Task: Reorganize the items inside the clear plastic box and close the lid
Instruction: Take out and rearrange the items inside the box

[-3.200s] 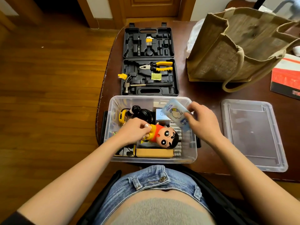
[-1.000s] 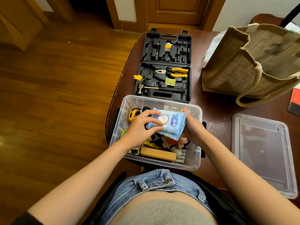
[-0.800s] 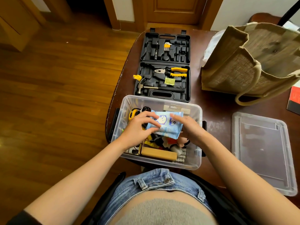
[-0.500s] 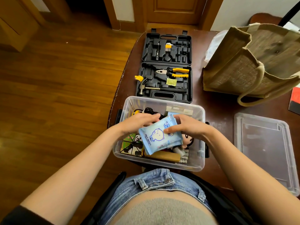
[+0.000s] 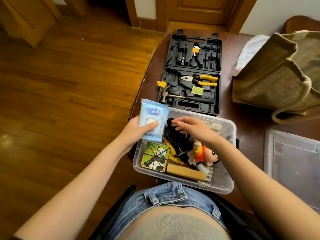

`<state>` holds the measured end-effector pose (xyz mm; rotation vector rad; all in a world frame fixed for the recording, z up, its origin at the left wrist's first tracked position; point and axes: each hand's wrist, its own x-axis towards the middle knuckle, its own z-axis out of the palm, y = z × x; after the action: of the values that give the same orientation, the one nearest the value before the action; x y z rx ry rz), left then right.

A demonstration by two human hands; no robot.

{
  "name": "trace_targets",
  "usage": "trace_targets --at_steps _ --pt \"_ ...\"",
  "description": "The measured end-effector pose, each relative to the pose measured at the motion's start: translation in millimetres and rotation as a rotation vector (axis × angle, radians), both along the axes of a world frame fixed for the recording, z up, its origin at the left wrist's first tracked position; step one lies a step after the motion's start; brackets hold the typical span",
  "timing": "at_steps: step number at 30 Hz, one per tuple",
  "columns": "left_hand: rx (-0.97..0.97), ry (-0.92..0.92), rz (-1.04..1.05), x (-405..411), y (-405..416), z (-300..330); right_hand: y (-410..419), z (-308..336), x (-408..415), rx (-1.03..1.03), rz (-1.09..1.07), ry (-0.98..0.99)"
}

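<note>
left hand (image 5: pixel 136 129) grips blue packet (image 5: pixel 152 122); right hand (image 5: pixel 194 129) pinches black cord (image 5: pixel 173 134) in clear box (image 5: pixel 230 170)

Warm, even indoor light, soft shadows, glare on the floor (image 5: pixel 52 84), wide-angle bending at edges.

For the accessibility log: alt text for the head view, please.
A person's left hand holds a blue packet over the open clear plastic box while the right hand touches black cords inside. The lid lies on the table to the right.
</note>
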<state>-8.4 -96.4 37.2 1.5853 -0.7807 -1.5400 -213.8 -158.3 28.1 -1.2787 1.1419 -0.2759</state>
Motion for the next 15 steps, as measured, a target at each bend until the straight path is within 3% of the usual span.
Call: trace_targets --at_steps 4,7,15 --pt "-0.052 -0.027 0.124 11.8 -5.7 -5.3 -9.5 -11.1 31.1 -0.372 0.312 0.316" --pt "-0.051 -0.035 0.169 9.9 -5.0 -11.4 -12.5 -27.5 57.7 -0.616 0.550 0.441" --pt "-0.020 0.005 0.226 9.3 -4.1 -18.9 -16.8 -73.3 81.4 -0.882 0.936 0.813"
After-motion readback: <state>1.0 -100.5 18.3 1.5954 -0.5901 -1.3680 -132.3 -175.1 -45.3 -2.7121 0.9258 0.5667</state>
